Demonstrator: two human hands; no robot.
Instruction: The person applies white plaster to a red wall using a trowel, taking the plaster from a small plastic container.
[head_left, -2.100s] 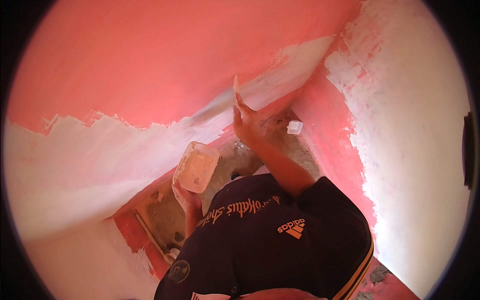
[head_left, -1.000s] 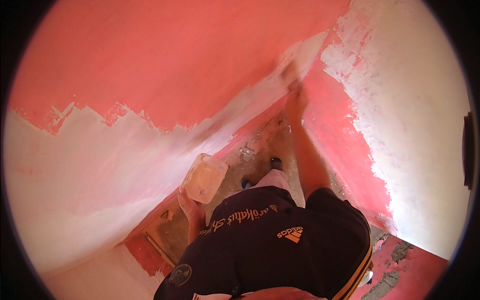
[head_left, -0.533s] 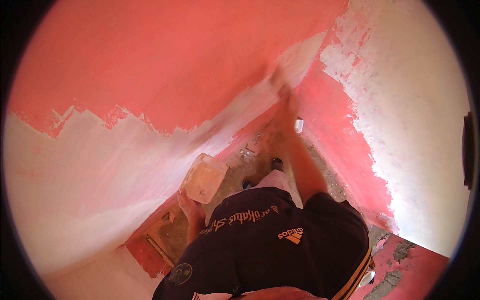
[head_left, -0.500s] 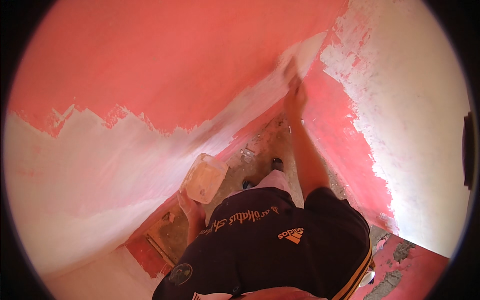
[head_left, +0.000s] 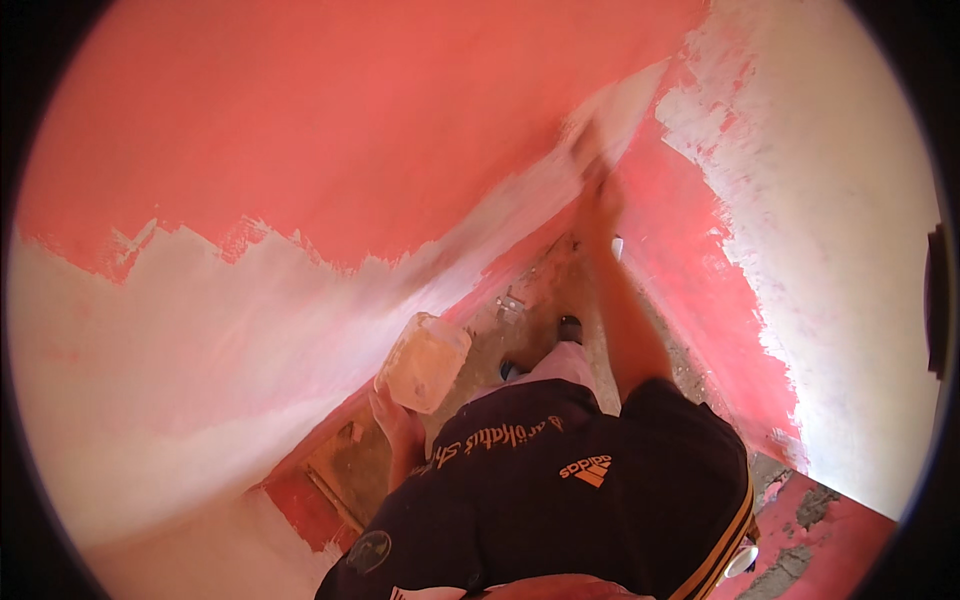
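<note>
My left hand point(head_left: 395, 410) grips a pale plastic tub point(head_left: 425, 362) with peach-coloured, smeared contents, low beside the left wall. My right hand point(head_left: 600, 200) is stretched up into the corner, closed on a motion-blurred flat tool point(head_left: 588, 140) that is against or very close to the whitish band low on the pink wall point(head_left: 330, 130). That wall has a jagged edge between solid pink above and pale, streaky paint below. The adjoining right wall point(head_left: 820, 200) is whitish, with a ragged pink band along its bottom.
A concrete floor point(head_left: 530, 285) with scattered debris lies in the narrow corner below, where my shoe point(head_left: 570, 330) shows. A small white object point(head_left: 618, 248) is partly hidden behind my forearm. A long stick point(head_left: 330, 495) lies at lower left; a white round object point(head_left: 740, 560) sits at lower right.
Since two seconds ago my right hand has gone from mid-wall up and right into the corner, where it keeps moving in a blur. The tub has shifted slightly rightward in view.
</note>
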